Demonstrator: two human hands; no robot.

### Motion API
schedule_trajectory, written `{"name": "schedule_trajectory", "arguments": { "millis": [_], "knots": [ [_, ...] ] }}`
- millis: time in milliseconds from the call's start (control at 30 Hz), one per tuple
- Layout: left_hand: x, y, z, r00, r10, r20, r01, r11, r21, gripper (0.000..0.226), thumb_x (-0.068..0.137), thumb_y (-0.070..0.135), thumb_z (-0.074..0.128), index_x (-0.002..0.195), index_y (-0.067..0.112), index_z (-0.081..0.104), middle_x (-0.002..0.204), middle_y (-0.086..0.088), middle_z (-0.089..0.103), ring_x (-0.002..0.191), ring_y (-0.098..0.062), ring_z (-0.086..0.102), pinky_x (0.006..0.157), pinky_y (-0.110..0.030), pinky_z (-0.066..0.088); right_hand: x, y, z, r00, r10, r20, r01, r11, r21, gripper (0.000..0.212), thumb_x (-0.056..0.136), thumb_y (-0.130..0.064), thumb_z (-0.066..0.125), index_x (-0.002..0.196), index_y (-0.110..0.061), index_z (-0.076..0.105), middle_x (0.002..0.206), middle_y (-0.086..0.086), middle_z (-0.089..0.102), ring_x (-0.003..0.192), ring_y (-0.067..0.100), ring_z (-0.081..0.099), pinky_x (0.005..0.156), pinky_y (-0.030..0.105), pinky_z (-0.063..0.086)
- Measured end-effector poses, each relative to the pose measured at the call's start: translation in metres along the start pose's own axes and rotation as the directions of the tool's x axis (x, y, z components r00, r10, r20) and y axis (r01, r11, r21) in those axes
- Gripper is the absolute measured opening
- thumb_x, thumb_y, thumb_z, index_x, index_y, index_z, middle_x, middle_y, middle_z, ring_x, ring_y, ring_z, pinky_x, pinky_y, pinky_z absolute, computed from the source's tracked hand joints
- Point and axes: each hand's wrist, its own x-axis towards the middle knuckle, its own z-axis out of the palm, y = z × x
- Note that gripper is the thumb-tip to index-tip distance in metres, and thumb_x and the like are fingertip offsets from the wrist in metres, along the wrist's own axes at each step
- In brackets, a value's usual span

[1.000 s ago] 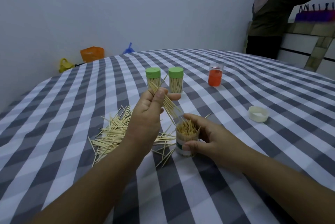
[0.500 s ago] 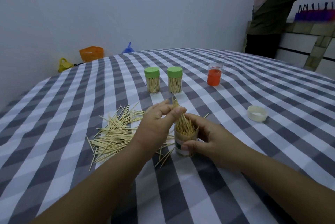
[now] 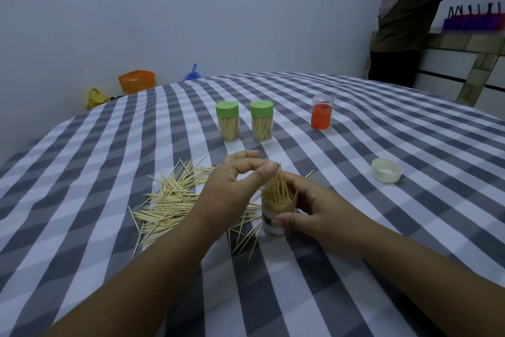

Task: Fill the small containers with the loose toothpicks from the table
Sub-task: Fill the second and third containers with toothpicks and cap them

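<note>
My right hand [image 3: 311,211] grips a clear open container [image 3: 276,224] that stands upright on the table, packed with toothpicks [image 3: 278,192] that stick out above its rim. My left hand [image 3: 232,189] hovers just left of the container. Its thumb tip touches the tops of the tallest toothpicks, with the index finger curved a little apart above it. A pile of loose toothpicks [image 3: 169,200] lies on the cloth to the left of and under my left hand. Two filled containers with green lids [image 3: 227,121] [image 3: 261,120] stand further back.
A clear container with an orange inside [image 3: 322,115] stands at the back right, and a white lid [image 3: 386,170] lies to the right. The checked tablecloth [image 3: 382,227] covers the table. A person [image 3: 410,22] stands at the far right by a counter. Coloured bags [image 3: 136,81] sit beyond the table's far edge.
My left hand brought a pinched bunch of toothpicks down into the open container and loosened its pinch. My right hand kept holding the container in place.
</note>
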Motion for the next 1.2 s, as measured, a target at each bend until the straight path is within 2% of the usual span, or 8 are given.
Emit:
{"name": "schedule_trajectory", "arguments": {
  "millis": [133, 267, 367, 500, 633, 833, 1067, 1200],
  "knots": [
    [-0.001, 0.001, -0.002, 0.996, -0.032, 0.078, 0.024, 0.995, 0.096, 0.019, 0.066, 0.051, 0.062, 0.074, 0.038, 0.073, 0.116, 0.013, 0.053, 0.116, -0.005, 0.049, 0.103, -0.039, 0.04, 0.0, -0.001, 0.0, 1.0, -0.003, 0.003, 0.003, 0.999, -0.037, 0.059, 0.084, -0.02, 0.068, 0.136, -0.031, 0.043, 0.118, -0.012, 0.06, 0.11, 0.001, 0.057, 0.095, 0.023, 0.049],
    [-0.001, 0.007, -0.009, 0.995, -0.052, 0.089, 0.051, 0.999, 0.006, 0.048, 0.063, 0.059, 0.054, 0.098, 0.029, 0.071, 0.103, 0.018, 0.063, 0.095, 0.012, 0.057, 0.079, -0.012, 0.044, 0.0, -0.002, 0.0, 1.0, 0.004, -0.003, -0.005, 0.999, -0.033, 0.059, 0.084, -0.019, 0.068, 0.137, -0.028, 0.043, 0.117, -0.012, 0.061, 0.108, -0.001, 0.058, 0.097, 0.023, 0.048],
    [0.002, 0.006, -0.021, 0.978, -0.078, 0.193, 0.073, 0.997, 0.033, 0.042, 0.068, 0.055, 0.06, 0.104, 0.033, 0.064, 0.098, 0.017, 0.065, 0.083, 0.017, 0.059, 0.066, -0.002, 0.044, -0.001, -0.002, 0.0, 1.0, 0.011, 0.001, -0.011, 1.0, -0.013, 0.06, 0.084, -0.019, 0.069, 0.137, -0.028, 0.043, 0.118, -0.011, 0.061, 0.11, 0.002, 0.058, 0.099, 0.028, 0.048],
    [0.003, 0.0, -0.021, 0.931, -0.132, 0.341, 0.128, 0.991, 0.034, 0.056, 0.063, 0.034, 0.082, 0.114, 0.028, 0.06, 0.105, 0.002, 0.07, 0.096, -0.006, 0.068, 0.083, -0.02, 0.054, -0.002, -0.002, 0.002, 1.0, 0.026, 0.002, -0.027, 0.999, 0.037, 0.065, 0.083, -0.018, 0.07, 0.138, -0.032, 0.039, 0.123, -0.01, 0.059, 0.113, 0.004, 0.058, 0.097, 0.032, 0.05],
    [0.003, -0.003, -0.009, 0.926, -0.074, 0.37, 0.101, 0.993, -0.055, 0.052, 0.062, 0.022, 0.077, 0.113, 0.018, 0.065, 0.099, -0.009, 0.074, 0.095, -0.023, 0.07, 0.086, -0.033, 0.056, -0.003, -0.005, 0.0, 0.994, 0.104, -0.043, -0.097, 0.984, 0.147, 0.064, 0.078, -0.013, 0.074, 0.129, -0.031, 0.04, 0.113, -0.01, 0.066, 0.105, 0.004, 0.063, 0.09, 0.03, 0.054],
    [0.003, -0.009, -0.009, 0.923, -0.05, 0.381, 0.046, 0.999, 0.02, 0.055, 0.061, 0.027, 0.08, 0.113, 0.016, 0.067, 0.1, -0.007, 0.074, 0.098, -0.021, 0.069, 0.093, -0.037, 0.053, -0.005, -0.008, -0.006, 0.995, 0.098, -0.004, -0.098, 0.993, -0.063, 0.058, 0.078, -0.034, 0.071, 0.128, -0.038, 0.042, 0.125, -0.012, 0.049, 0.118, 0.01, 0.05, 0.097, 0.033, 0.049],
    [0.002, -0.015, -0.001, 0.953, -0.004, 0.302, -0.019, 0.997, 0.071, 0.047, 0.07, 0.02, 0.08, 0.114, 0.03, 0.067, 0.094, -0.001, 0.074, 0.089, -0.02, 0.071, 0.085, -0.044, 0.056, 0.0, -0.024, 0.004, 0.965, 0.02, -0.262, -0.012, 0.999, 0.032, 0.056, 0.074, -0.048, 0.072, 0.124, -0.039, 0.047, 0.111, -0.015, 0.049, 0.1, 0.004, 0.053, 0.07, 0.016, 0.049],
    [0.001, -0.018, 0.005, 0.969, 0.007, 0.248, -0.035, 0.994, 0.106, 0.068, 0.068, 0.01, 0.079, 0.13, 0.025, 0.055, 0.087, 0.003, 0.074, 0.081, -0.014, 0.072, 0.08, -0.044, 0.058, 0.005, -0.023, 0.013, 0.944, -0.005, -0.329, 0.005, 1.0, 0.0, 0.04, 0.073, -0.036, 0.077, 0.107, -0.035, 0.057, 0.102, -0.009, 0.052, 0.092, 0.009, 0.056, 0.073, 0.025, 0.053]
  ]
}}
